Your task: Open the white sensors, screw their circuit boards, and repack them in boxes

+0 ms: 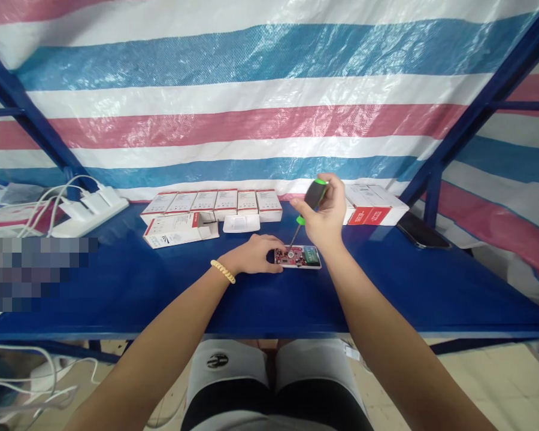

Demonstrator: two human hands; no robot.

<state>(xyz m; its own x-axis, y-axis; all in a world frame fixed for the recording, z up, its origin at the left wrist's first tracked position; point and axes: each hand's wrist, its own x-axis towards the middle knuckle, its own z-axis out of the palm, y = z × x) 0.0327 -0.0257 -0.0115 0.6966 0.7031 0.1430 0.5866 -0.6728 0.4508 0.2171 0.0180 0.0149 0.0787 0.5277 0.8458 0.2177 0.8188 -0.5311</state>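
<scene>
A small white-cased device with a red circuit board [300, 256] lies flat on the blue table, its board facing up. My left hand [257, 254] grips the device's left end, thumb at the near side and fingers at the far side. In my right hand [327, 214] is a screwdriver [315, 194] with a black and green handle, held tilted. Its shaft slants down to the left and the tip meets the board near my left fingers; the exact contact spot is too small to make out. A white plastic cover [241, 224] lies behind the device.
Several white and red boxes [227, 202] stand in a row at the back, with an opened box [179, 230] before them. More boxes [372, 205] sit back right, beside a dark phone [423, 231]. A power strip [92, 211] with plugged chargers and cables lies left.
</scene>
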